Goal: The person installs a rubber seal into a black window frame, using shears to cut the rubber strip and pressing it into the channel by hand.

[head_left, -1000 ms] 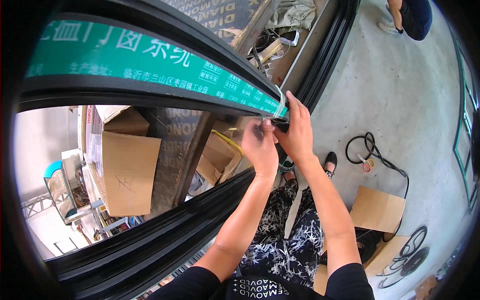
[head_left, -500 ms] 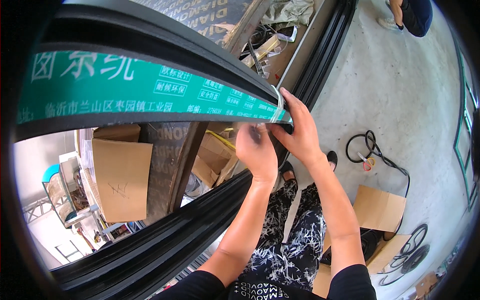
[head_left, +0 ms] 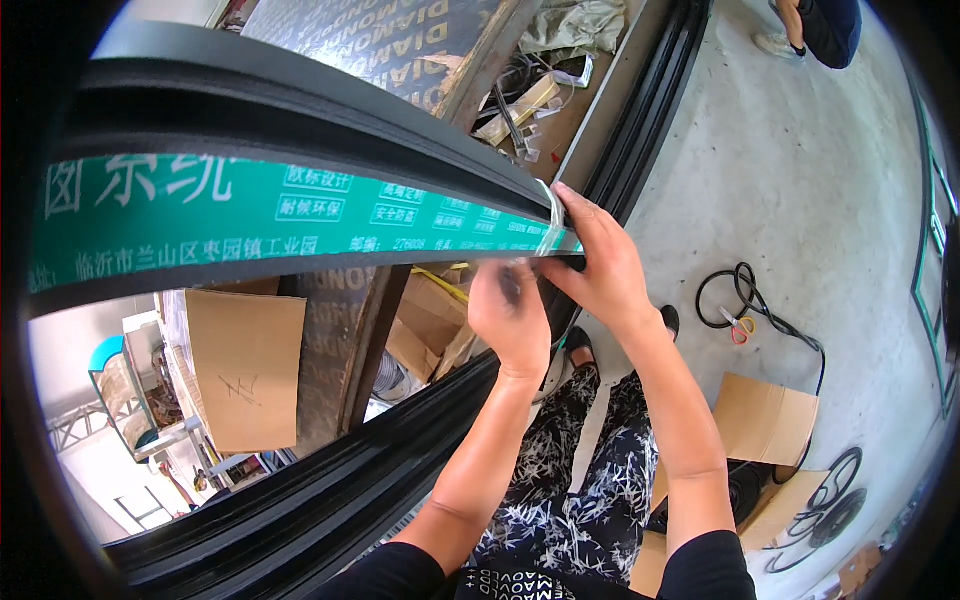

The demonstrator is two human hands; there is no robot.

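Note:
A long dark grey frame profile with a green printed film on its side slants from the upper left to its end near the middle. Clear strapping or tape is wound round it close to that end. My right hand grips the end, fingers on the far side and thumb by the lower edge. Just below the strapping, my left hand is closed with its fingers curled. Those fingertips are smeared by motion, and whatever they hold cannot be made out.
Black profiles run beneath my arms, with more beyond. Cardboard pieces stand at left. On the floor at right lie scissors, a black cable and an open carton. Another person is at the far right.
The near part of the profile appears lower in view and tilted slightly. My left hand stays closed below the strapping, blurred in both frames. My right hand keeps its grip on the end.

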